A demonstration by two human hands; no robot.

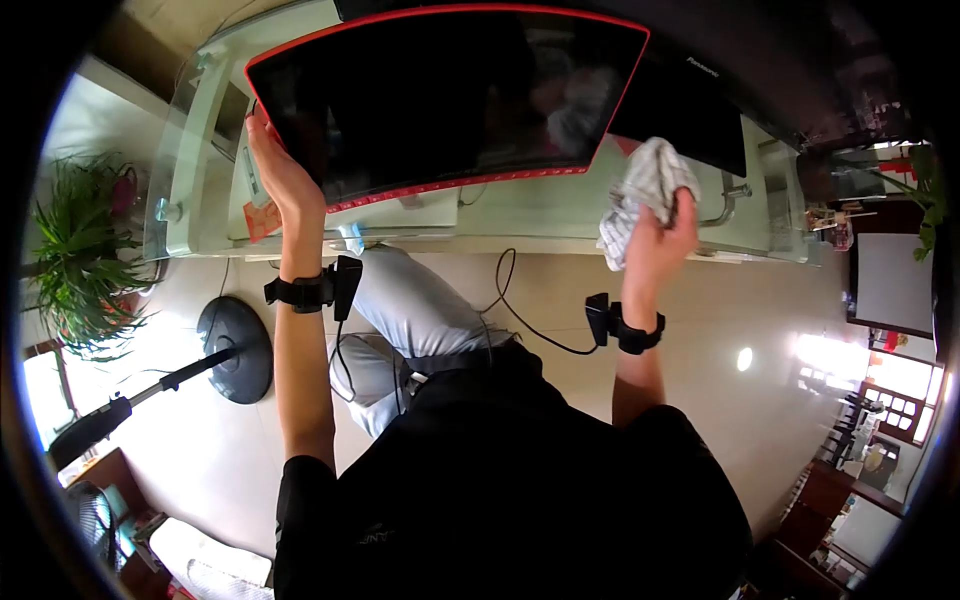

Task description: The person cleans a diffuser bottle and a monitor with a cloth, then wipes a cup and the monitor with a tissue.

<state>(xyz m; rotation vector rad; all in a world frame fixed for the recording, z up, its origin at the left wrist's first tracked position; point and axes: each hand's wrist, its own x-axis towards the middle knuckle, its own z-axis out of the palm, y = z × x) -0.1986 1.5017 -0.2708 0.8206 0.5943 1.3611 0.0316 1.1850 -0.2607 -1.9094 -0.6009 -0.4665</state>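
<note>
A wide black screen with a red frame stands over the glass-topped stand, small markings running along its lower edge. My left hand grips the screen's left side, its fingers partly hidden behind the frame. Bunched in my right hand is a pale checked cloth, held just off the screen's lower right corner. The cloth looks apart from the glossy surface, which shows a faint reflection of it.
Behind on the right is a black Panasonic device. The glass stand has a metal fitting at its right. A plant and a round black pole base stand at left. A dark cable hangs between my arms.
</note>
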